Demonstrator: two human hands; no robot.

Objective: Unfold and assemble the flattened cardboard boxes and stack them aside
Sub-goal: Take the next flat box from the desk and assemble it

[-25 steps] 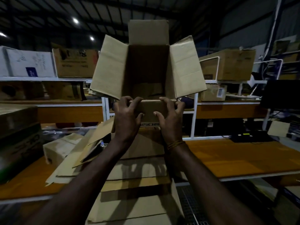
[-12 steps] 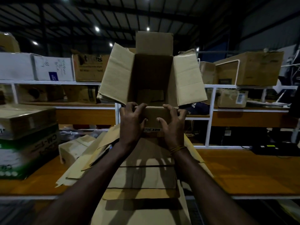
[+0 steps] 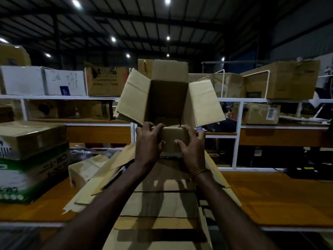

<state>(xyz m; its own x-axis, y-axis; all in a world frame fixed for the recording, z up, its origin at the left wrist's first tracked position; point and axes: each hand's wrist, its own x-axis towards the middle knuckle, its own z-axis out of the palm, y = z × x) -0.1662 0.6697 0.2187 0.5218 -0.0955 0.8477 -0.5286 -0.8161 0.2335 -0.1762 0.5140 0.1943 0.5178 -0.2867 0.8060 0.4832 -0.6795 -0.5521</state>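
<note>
I hold an opened brown cardboard box (image 3: 168, 101) up in front of me, its mouth facing me and its flaps spread left, right and upward. My left hand (image 3: 148, 141) grips the near flap at its left end, fingers curled over the top edge. My right hand (image 3: 191, 143) grips the same flap at its right end. Below my arms lies a pile of flattened cardboard boxes (image 3: 162, 201) on the orange worktable (image 3: 270, 199).
A stack of closed cartons (image 3: 30, 159) stands on the table at the left, with a small brown box (image 3: 84, 170) beside it. White shelving (image 3: 237, 134) behind the table carries several cartons. A dark device with cables (image 3: 302, 172) sits at the right rear.
The camera view has tilted upward, showing more ceiling. Both hands keep their hold on the near flap, and the box sits lower in the picture.
</note>
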